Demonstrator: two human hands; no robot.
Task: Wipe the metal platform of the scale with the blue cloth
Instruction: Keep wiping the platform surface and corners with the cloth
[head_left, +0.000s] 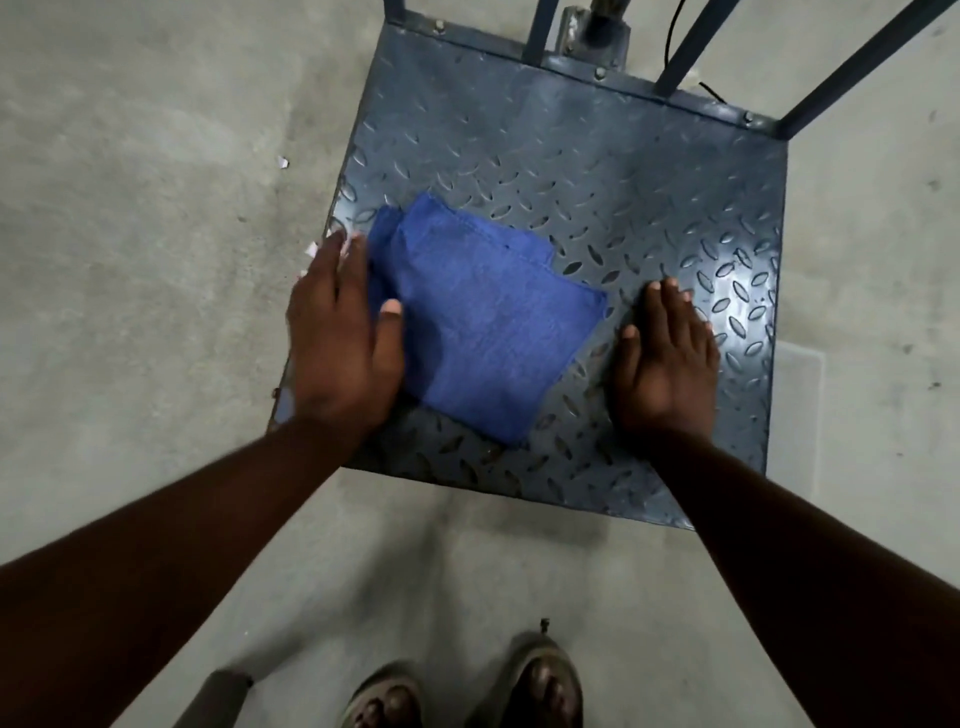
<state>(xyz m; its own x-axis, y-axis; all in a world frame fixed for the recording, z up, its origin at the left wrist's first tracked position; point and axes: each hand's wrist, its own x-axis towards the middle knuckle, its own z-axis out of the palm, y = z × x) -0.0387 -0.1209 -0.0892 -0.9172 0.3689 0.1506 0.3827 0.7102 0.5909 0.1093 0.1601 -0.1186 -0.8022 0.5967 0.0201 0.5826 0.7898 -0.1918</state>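
The scale's metal platform (597, 171) is a blue-grey checker plate lying on the floor in the upper middle of the head view. A folded blue cloth (483, 317) lies flat on its near left part. My left hand (343, 338) rests over the cloth's left edge at the platform's left rim, fingers stretched out and thumb on the cloth. My right hand (665, 358) lies flat on the bare plate just right of the cloth, fingers apart, holding nothing.
Blue metal frame bars (691, 47) and a grey post with a black cable (675, 26) rise from the platform's far edge. Grey concrete floor (156, 208) surrounds the scale, with small white scraps (283, 162) to the left. My sandalled feet (540, 680) stand near the front edge.
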